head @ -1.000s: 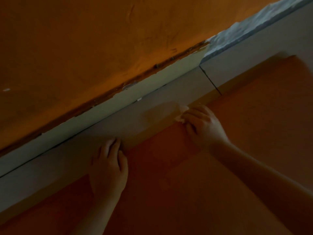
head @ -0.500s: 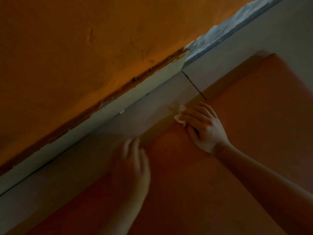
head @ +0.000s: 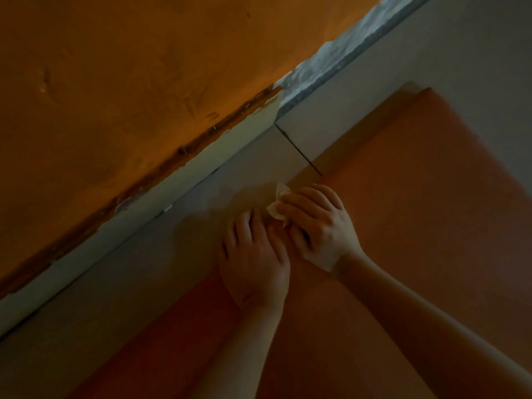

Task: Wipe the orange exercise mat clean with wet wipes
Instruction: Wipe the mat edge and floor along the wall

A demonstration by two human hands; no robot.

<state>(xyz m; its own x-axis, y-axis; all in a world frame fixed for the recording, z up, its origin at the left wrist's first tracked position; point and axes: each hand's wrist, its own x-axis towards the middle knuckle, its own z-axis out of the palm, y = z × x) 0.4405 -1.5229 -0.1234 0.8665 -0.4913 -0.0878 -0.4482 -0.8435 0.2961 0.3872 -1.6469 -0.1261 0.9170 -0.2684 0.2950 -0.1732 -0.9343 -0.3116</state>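
**A:** What is different from half a second ago?

**B:** The left hand [head: 253,263] has moved to the right along the far edge of the flat orange exercise mat [head: 417,211]. Now it lies just beside the right hand [head: 319,226] and seems to touch it. The right hand has stayed at about the same place on that edge.

**A:** How are the hands?

**B:** The left one lies flat, palm down, with straight fingers and the fingertips on the grey tiled floor [head: 129,298]. The right one curls its fingers over a small crumpled white wet wipe [head: 277,205] and presses it down at the mat's far edge. The hand hides most of the wipe, and only a corner shows beyond the fingertips.

**A:** And the mat?

**B:** It lies on the floor under both wrists and spreads to the right and near.

**A:** What else is around?

**B:** At the far left is a rough orange wall [head: 129,82], then a pale skirting board [head: 201,168]. Then comes a dark joint between tiles [head: 299,151], and further right a patch of bare grey plaster [head: 331,61].
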